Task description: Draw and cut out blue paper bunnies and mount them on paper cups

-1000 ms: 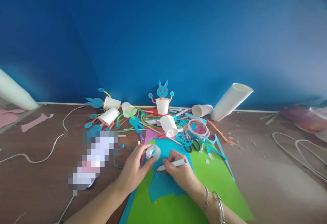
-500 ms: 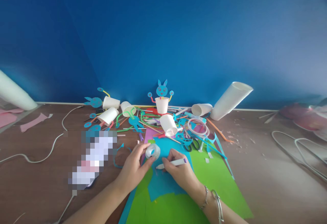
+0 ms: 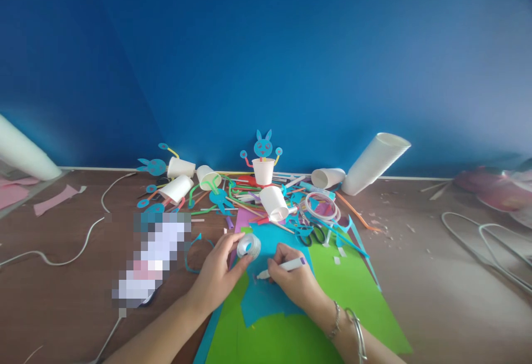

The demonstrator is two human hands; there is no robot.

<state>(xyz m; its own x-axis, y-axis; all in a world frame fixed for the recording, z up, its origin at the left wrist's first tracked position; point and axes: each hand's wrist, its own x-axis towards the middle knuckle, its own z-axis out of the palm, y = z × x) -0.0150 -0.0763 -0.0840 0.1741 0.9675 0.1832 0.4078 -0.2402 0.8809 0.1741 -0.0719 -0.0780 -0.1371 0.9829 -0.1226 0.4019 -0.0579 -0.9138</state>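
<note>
My left hand (image 3: 222, 270) grips a roll of clear tape (image 3: 249, 247) between thumb and fingers, above the edge of a blue paper sheet (image 3: 270, 300). In my right hand (image 3: 297, 281) is a white marker (image 3: 282, 268) with a purple end, held in a writing grip. Its tip points down and left at the blue paper, beside a small dark mark. Under the blue sheet lies green paper (image 3: 353, 308). A purple marker cap (image 3: 229, 222) rests on the table past my left hand.
A paper cup (image 3: 263, 172) with a blue rabbit head stands by the wall. Around it lie tipped cups (image 3: 274, 203), several straws, scissors (image 3: 312, 236) and tape rings (image 3: 322, 208). A stack of cups (image 3: 376, 164) leans at right. A pixelated object (image 3: 153, 261) and a cable (image 3: 54, 261) lie left.
My right hand and the marker have shifted slightly right and down over the blue paper. A small mark now shows near the tip. My left hand has stayed with the tape roll.
</note>
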